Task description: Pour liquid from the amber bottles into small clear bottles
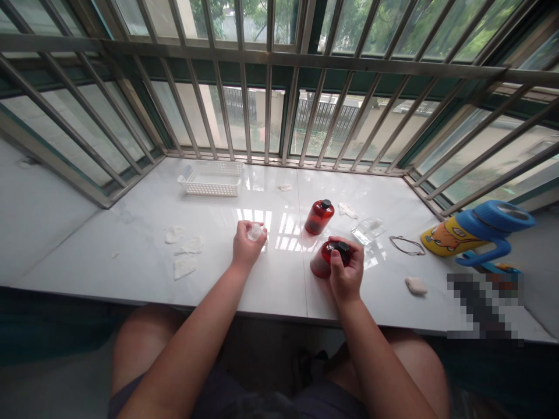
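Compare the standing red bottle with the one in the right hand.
Upright, the standing red bottle touches no hand; the held red bottle tilts in the right hand. The standing bottle's black cap shows fully; fingers partly cover the held bottle's. Both are dark red with black caps.

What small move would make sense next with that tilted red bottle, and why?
Probably twisting the black plastic cap of the tilted translucent red plastic bottle with the right hand, since that hand's fingers are on the cap. The left hand is pinching a small clear plastic piece. Whether the cap is loose can't be seen.
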Tool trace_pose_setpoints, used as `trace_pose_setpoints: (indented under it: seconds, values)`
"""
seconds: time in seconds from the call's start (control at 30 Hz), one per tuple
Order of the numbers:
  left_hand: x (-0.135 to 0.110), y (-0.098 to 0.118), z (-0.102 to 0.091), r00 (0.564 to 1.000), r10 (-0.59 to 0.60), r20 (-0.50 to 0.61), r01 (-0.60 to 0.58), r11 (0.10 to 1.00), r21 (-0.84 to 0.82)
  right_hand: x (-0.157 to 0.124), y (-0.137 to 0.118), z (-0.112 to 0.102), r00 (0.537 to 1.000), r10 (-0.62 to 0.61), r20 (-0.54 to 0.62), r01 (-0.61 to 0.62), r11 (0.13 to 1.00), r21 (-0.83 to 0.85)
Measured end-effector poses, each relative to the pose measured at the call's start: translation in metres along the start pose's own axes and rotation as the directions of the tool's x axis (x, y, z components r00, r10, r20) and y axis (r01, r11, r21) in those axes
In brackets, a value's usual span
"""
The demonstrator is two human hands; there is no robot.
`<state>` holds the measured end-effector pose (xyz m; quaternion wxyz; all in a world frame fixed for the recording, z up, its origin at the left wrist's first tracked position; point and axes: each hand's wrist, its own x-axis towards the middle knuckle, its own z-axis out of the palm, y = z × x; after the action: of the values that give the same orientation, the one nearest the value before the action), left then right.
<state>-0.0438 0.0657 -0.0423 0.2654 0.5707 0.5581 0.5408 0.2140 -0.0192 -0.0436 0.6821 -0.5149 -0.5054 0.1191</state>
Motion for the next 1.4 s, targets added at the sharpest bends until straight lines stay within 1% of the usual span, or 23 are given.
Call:
trace_pose_setpoints:
  seconds: [0.1,0.23,0.4,0.57,0.63,0.77,0.87,0.93,1.03,1.1,1.27,1.33,1.4]
  values:
    - [0.0001,-0.0002,0.0012,1.0,0.006,0.003,-0.006,1.0,-0.01,0.0007,-0.0001,-0.001,1.0,-0.004,0.027,0.004,1.0,-0.011]
    - [-0.0003,0.0001,0.0015,1.0,0.005,0.005,-0.005,1.0,-0.026,0.0003,0.0034,-0.0002,1.0,0.016,0.003,-0.016,0.999,0.05]
    - [0.0001,-0.0005,0.0,1.0,0.013,0.023,-0.013,1.0,0.007,0.0013,0.0025,-0.0005,0.999,-0.044,0.015,0.044,0.999,-0.013]
    - [0.0022,-0.0034,-0.0006,0.997,0.076,0.031,-0.078,0.995,0.061,0.0036,-0.0028,-0.0011,0.998,-0.048,0.046,0.05,0.998,-0.032]
    - [0.002,-0.0033,-0.0003,0.998,0.061,0.034,-0.063,0.996,0.058,0.0035,-0.0035,-0.0005,0.998,-0.051,0.042,0.053,0.998,-0.035]
    - [0.0,-0.0005,0.0005,1.0,-0.02,-0.006,0.02,1.0,0.023,0.0013,-0.0014,0.0012,0.998,-0.062,0.002,0.062,0.997,-0.042]
    - [-0.0002,0.0003,0.0004,0.999,-0.039,-0.001,0.039,0.999,0.029,-0.0005,0.0007,0.0019,0.998,-0.053,-0.02,0.052,0.998,-0.047]
    - [0.0009,-0.0008,-0.0001,1.0,-0.007,0.018,0.006,0.999,0.054,-0.001,0.0013,0.002,0.998,-0.052,-0.02,0.051,0.997,-0.051]
    - [0.0026,-0.0035,-0.0006,0.995,0.093,0.037,-0.096,0.993,0.068,-0.0012,0.0013,0.002,0.999,-0.05,-0.018,0.049,0.997,-0.053]
    - [0.0025,-0.0045,-0.0006,0.992,0.12,0.04,-0.122,0.991,0.06,-0.0012,0.0016,0.002,0.999,-0.047,-0.016,0.046,0.998,-0.049]
    - [-0.0013,-0.0027,-0.0004,0.999,0.031,0.011,-0.031,0.999,0.01,-0.0012,0.0038,0.0019,0.999,-0.04,-0.015,0.039,0.999,-0.036]
    - [-0.0022,-0.002,-0.0006,1.0,0.029,0.003,-0.029,1.0,-0.007,-0.0009,0.0045,0.0017,0.999,-0.043,-0.013,0.043,0.999,-0.032]
    - [-0.0022,-0.0021,-0.0009,0.998,0.056,0.017,-0.056,0.998,0.015,-0.0006,0.0049,0.0016,0.999,-0.047,-0.013,0.047,0.998,-0.031]
